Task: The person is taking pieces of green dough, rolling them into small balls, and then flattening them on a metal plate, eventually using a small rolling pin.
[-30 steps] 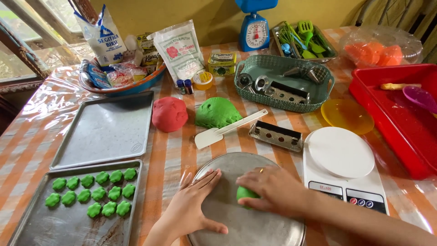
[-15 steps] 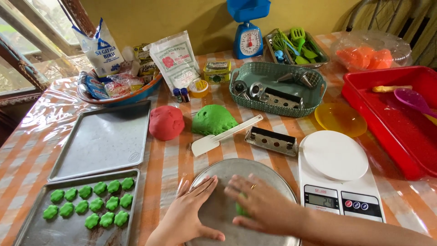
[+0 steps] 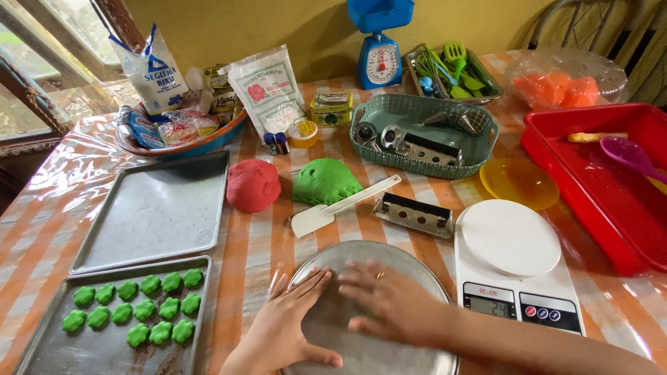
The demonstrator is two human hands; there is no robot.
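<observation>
My two hands lie flat on a round metal plate (image 3: 389, 251) at the near edge of the table. My left hand (image 3: 290, 328) rests palm down on its left part, fingers straight and holding nothing. My right hand (image 3: 393, 305), a ring on one finger, presses palm down on the middle with its fingers spread. No dough shows beneath it now. Beyond the plate lie a white spatula (image 3: 335, 210), a green dough mound (image 3: 323, 182) and a red dough ball (image 3: 253, 185).
A baking tray (image 3: 42, 347) at the near left holds several green dough shapes (image 3: 135, 314), with an empty tray (image 3: 156, 212) behind it. A white digital scale (image 3: 515, 272), a metal mould (image 3: 414, 214), a yellow dish (image 3: 518, 182) and a red tub (image 3: 603, 194) are to the right. A basket of tools (image 3: 424, 129) and flour bags stand behind.
A green dough piece showed under my right hand earlier. That hand has flattened and slid left over it, hiding it. My left hand stays flat on the plate.
</observation>
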